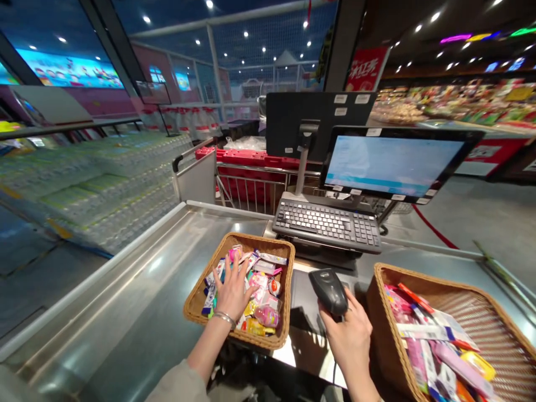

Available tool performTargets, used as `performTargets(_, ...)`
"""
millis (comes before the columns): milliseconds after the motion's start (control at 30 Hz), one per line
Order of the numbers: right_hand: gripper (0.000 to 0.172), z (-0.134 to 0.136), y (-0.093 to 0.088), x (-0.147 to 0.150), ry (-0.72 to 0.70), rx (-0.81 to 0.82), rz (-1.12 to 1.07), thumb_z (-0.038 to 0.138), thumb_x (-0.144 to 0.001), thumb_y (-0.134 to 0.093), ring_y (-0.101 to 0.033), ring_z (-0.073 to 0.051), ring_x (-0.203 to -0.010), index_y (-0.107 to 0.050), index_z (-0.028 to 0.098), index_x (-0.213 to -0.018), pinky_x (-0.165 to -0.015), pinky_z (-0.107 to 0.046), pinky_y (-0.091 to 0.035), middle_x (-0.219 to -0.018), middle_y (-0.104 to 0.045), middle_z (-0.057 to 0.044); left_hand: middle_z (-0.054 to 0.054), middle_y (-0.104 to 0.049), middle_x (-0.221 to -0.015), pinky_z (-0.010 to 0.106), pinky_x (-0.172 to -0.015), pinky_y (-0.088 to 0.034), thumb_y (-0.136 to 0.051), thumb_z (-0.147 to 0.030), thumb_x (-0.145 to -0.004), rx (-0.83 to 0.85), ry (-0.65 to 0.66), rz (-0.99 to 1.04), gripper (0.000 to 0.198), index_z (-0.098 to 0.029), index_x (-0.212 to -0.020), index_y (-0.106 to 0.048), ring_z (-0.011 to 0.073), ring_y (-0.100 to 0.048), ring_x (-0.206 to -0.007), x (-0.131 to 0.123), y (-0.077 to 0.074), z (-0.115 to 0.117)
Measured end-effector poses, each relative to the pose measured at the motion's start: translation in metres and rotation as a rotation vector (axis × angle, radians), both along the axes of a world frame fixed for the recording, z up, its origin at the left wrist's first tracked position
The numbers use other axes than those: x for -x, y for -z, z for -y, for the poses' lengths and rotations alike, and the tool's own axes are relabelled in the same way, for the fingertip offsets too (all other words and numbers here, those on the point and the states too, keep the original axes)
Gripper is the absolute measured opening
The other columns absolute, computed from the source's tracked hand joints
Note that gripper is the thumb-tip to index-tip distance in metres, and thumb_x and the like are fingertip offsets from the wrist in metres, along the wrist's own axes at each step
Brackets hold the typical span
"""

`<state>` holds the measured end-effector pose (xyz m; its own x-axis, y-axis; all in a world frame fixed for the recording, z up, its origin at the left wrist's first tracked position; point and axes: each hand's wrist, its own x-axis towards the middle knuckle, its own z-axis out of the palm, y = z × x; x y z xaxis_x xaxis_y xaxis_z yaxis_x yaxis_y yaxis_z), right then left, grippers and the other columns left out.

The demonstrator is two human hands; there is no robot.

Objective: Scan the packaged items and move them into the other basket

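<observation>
My left hand (pixel 232 287), a bracelet on its wrist, reaches into a wicker basket (pixel 196 304) full of small colourful snack packets (pixel 262 296); its fingers are spread over the packets and I cannot see anything gripped. My right hand (pixel 349 329) is wrapped round the handle of a black barcode scanner (pixel 330 290), held between the two baskets above the steel counter. A second wicker basket (pixel 498 312) at the right holds several flat packets (pixel 427 346).
A keyboard (pixel 329 223) and a touch screen (pixel 393 164) stand behind the baskets, with a second monitor's back (pixel 318 120) further off. The steel checkout counter (pixel 138 312) slopes away left. Red shopping baskets (pixel 251 159) sit behind a rail; stacked bottled water (pixel 96 184) lies left.
</observation>
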<state>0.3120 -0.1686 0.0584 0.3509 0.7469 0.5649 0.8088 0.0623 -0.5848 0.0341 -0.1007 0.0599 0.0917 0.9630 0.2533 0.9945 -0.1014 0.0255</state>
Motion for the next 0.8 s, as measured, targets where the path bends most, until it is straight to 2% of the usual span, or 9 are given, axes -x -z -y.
performTargets(233,0.032,-0.007,0.006,0.013,-0.064,0.019,0.007,0.048,-0.079,-0.06,-0.06,-0.031,-0.113,-0.071,0.017,-0.082,-0.095,-0.047,-0.043,-0.099,-0.073,-0.013,0.009,-0.018,-0.162,0.072,-0.111,-0.003,-0.062,-0.036,-0.086,0.088,0.037,-0.028,0.066,-0.036,-0.147,-0.036,0.037,-0.009,-0.149,0.039,-0.001,0.011)
performTargets(533,0.035,-0.01,0.001,0.025,-0.086,0.064,-0.03,0.052,-0.077,-0.061,-0.06,-0.031,-0.112,-0.072,0.019,-0.077,-0.097,-0.047,-0.041,-0.098,-0.072,-0.013,0.01,-0.023,-0.16,0.074,-0.109,0.002,-0.064,-0.046,-0.083,0.175,-0.008,-0.049,0.06,-0.034,-0.14,-0.048,0.039,-0.009,-0.149,0.08,-0.011,0.024)
performTargets(667,0.034,-0.013,0.001,0.028,-0.091,0.083,-0.038,0.051,-0.076,-0.06,-0.059,-0.032,-0.114,-0.072,0.019,-0.076,-0.097,-0.047,-0.04,-0.098,-0.072,-0.013,0.009,-0.024,-0.16,0.076,-0.107,0.005,-0.07,-0.049,-0.077,0.24,0.006,-0.067,0.06,-0.038,-0.134,-0.054,0.0399,-0.008,-0.148,0.09,-0.013,0.029)
performTargets(800,0.034,-0.015,0.001,0.031,-0.112,0.091,-0.054,0.05,-0.075,-0.061,-0.058,-0.031,-0.116,-0.073,0.019,-0.079,-0.098,-0.046,-0.039,-0.098,-0.073,-0.012,0.009,-0.026,-0.159,0.077,-0.105,0.008,-0.075,-0.049,-0.072,0.295,0.003,-0.081,0.06,-0.038,-0.129,-0.059,0.0406,-0.009,-0.148,0.091,-0.017,0.029)
